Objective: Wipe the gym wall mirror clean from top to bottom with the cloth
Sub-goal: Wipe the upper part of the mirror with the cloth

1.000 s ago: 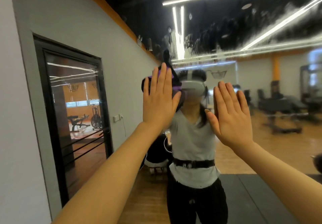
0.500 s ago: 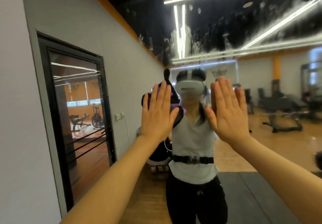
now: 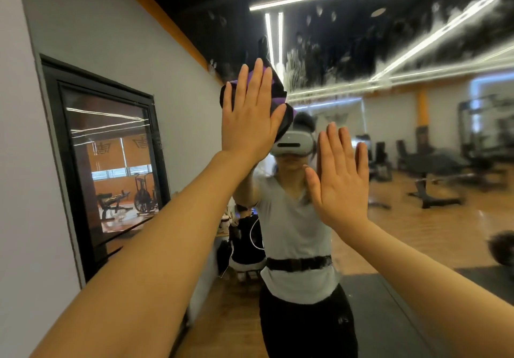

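The cloth (image 3: 274, 98), dark with purple patches, lay flat against the mirror (image 3: 389, 218) under the left hand (image 3: 249, 119). It showed past the fingertips at the top and beyond the thumb side at the right, where a dark fold hung down toward the reflected headset. The left fingers (image 3: 260, 84) were straight and close together, pressing the cloth to the glass with the palm; they were not curled round it.

The right hand (image 3: 340, 179) was lower and to the right of the cloth, well apart from it, with straight fingers pointing up and the thumb spread. Whether its palm touched the glass could not be told.

Above both sets of fingertips the mirror carried whitish streaks (image 3: 319, 59) and smears across the reflected dark ceiling. Left of the left forearm stood a grey wall (image 3: 111, 29) with a black-framed door (image 3: 111, 168). Below the hands the glass showed the person's reflection, and to the right of the right hand, blurred gym machines on a wooden floor.
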